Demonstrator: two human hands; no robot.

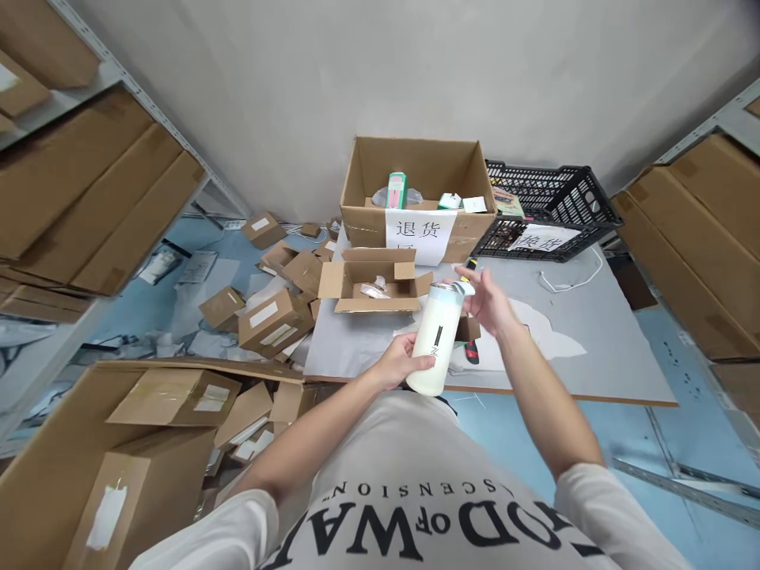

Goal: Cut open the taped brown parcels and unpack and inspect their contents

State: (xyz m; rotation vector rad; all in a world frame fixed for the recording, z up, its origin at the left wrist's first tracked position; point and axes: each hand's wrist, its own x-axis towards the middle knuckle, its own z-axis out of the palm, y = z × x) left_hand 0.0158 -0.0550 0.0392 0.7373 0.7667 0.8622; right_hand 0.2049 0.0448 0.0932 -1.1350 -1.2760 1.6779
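My left hand (401, 361) is wrapped round the lower part of a cream-white water bottle (433, 348), held tilted above the table's near edge. Dark lettering runs along its side, and the lid (454, 288) has a pale spout or handle on the right. Beside that lid is my right hand (488, 301), its fingers apart and gripping nothing. Behind the bottle, a small open carton (380, 286) has clear plastic wrap (376, 290) inside. A black-and-red tool handle (472, 353) lies just right of the bottle, partly hidden.
At the back stand a large labelled cardboard box (363, 229) holding small boxes and a black plastic crate (587, 207). A white cable (573, 286) and white paper lie on the table (617, 356). Cartons (276, 323) are heaped on the left; loaded shelves flank both sides.
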